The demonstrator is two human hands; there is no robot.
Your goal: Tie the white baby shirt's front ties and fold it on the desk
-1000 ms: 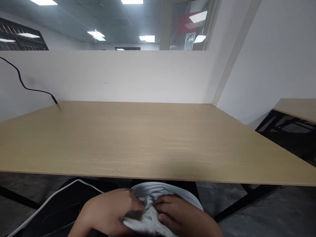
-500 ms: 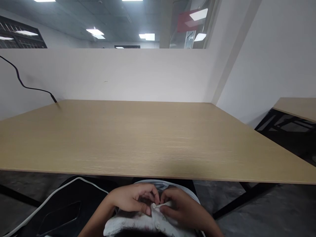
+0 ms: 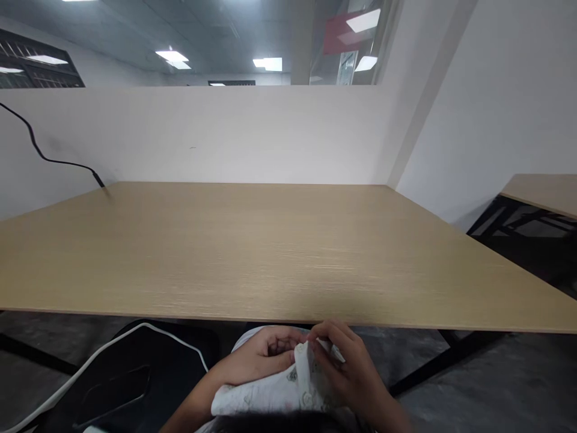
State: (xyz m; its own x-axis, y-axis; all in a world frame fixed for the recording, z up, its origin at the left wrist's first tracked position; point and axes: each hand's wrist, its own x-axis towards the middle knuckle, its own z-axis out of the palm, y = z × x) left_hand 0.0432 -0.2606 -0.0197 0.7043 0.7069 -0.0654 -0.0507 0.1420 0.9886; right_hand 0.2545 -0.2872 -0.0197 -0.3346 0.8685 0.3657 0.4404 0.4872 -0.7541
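A white shirt (image 3: 265,394) with a small dark print lies below the table's front edge. Small round buttons run down its front strip (image 3: 304,379). My left hand (image 3: 265,356) is closed at the left side of that strip, thumb and fingertips by the top button (image 3: 299,347). From the other side my right hand (image 3: 345,364) pinches the upper edge of the strip between thumb and fingers. The fingertips of both hands are close together. Cloth behind my right hand is hidden.
A light wooden table (image 3: 252,252) spans the view, its front edge just beyond my hands. A black cable (image 3: 63,161) hangs at the back left. To the left is a black chair (image 3: 121,373) with a white cord (image 3: 103,350) across it. Another table (image 3: 545,192) stands far right.
Both hands have moved right and slightly up toward the table edge, lifting the shirt's front strip with them. The view has shifted slightly.
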